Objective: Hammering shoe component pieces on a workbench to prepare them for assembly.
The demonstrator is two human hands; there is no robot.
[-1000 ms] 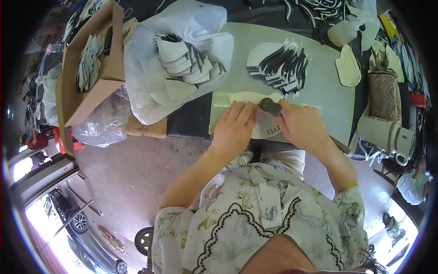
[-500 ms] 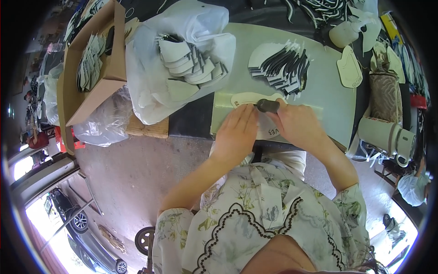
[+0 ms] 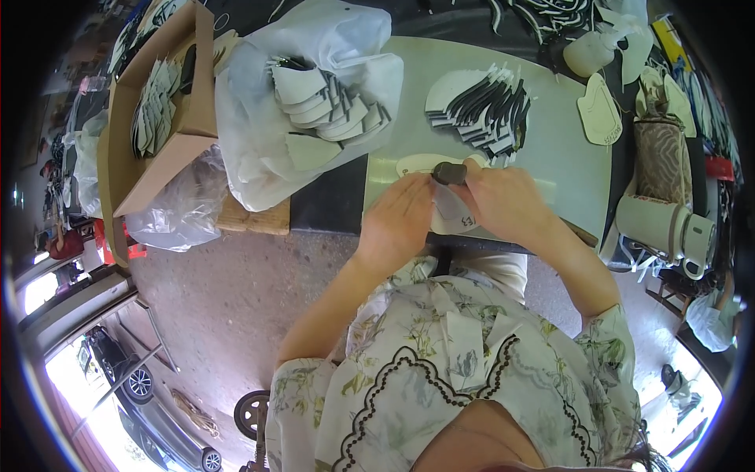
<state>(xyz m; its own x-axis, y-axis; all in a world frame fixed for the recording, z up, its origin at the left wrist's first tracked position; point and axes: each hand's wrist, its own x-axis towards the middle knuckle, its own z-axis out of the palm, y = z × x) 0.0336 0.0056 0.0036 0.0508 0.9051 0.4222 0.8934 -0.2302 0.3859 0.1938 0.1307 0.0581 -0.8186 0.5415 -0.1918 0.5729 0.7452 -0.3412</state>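
At the near edge of the work board, a cream shoe-part template (image 3: 415,164) lies flat, with a pale grey-white piece (image 3: 454,206) over it. My left hand (image 3: 399,214) rests on these pieces, its fingers stretched out side by side and its thumb hidden. Between thumb and fingers, my right hand (image 3: 510,203) is closed on a short, thick, dark-handled tool (image 3: 450,173). The tool's working end is not clear. Just beyond my hands sits a fanned stack of white pieces with black edging (image 3: 481,114).
At left, a white plastic bag (image 3: 244,149) bears more cut pieces, beside a cardboard box (image 3: 177,153). A white bottle (image 3: 588,53), another cream template (image 3: 599,110), a patterned pouch (image 3: 662,157) and a pale flask (image 3: 653,228) line the right side.
Both hands have shifted slightly left, and the tool has moved left with my right hand. Less of the lettered near part of the pieces shows between my hands.
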